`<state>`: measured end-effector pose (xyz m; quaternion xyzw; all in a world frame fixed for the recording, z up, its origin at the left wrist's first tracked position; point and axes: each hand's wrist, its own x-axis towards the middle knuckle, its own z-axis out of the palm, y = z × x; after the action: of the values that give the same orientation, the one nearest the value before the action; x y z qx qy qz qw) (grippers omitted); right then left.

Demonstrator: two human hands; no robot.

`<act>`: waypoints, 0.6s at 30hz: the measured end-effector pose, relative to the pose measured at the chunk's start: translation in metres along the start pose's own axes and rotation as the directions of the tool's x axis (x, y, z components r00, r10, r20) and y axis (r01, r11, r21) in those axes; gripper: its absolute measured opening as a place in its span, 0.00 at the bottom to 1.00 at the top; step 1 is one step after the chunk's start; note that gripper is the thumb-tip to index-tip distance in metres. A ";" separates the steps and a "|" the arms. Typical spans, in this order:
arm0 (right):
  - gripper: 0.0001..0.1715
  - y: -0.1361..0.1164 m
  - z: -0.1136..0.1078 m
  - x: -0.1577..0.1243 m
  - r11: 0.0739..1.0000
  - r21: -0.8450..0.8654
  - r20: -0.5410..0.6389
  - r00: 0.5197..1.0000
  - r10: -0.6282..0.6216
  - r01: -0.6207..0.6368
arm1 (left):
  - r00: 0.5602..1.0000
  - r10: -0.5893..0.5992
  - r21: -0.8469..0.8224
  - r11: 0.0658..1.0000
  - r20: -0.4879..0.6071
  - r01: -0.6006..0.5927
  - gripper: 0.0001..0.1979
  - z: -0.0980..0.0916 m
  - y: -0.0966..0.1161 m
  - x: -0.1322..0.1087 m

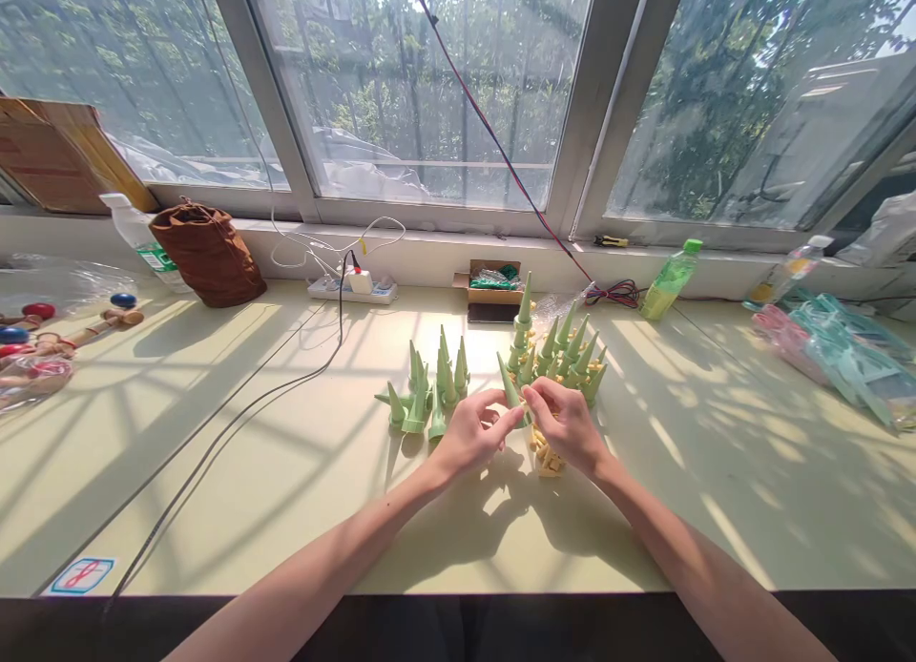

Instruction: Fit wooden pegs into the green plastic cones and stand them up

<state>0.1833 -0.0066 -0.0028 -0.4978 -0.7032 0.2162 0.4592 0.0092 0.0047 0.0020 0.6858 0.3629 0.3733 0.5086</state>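
My left hand (472, 433) pinches a pale green plastic cone (510, 385) that points up and to the left. My right hand (569, 424) is closed on the same cone's lower end, fingertips meeting the left hand's. Under the right hand lies a small heap of yellow pieces (548, 455). A cluster of standing green cones (429, 390) is just left of my hands. A second, denser cluster of green cones (562, 352) stands behind the right hand.
The pale yellow table (250, 452) runs under a window. On it: a brown bag (209, 252), a power strip (354, 285) with cables, a small cardboard box (493, 285), a green bottle (669, 280), wooden toys (43, 338) at left, pastel packets (837, 352) at right.
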 end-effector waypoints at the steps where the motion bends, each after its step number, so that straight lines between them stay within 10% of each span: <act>1: 0.22 0.000 0.000 0.000 1.000 -0.003 -0.001 1.000 0.000 0.000 | 1.000 0.014 0.005 1.000 -0.008 -0.014 0.15 0.000 0.000 0.000; 18: 0.20 0.001 0.002 0.000 0.993 -0.093 -0.020 0.997 -0.077 0.074 | 0.958 0.271 0.312 0.922 -0.093 -0.231 0.11 0.000 -0.004 0.002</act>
<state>0.1819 -0.0057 -0.0052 -0.4939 -0.7254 0.1603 0.4519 0.0097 0.0069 -0.0020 0.7688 0.3571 0.4218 0.3219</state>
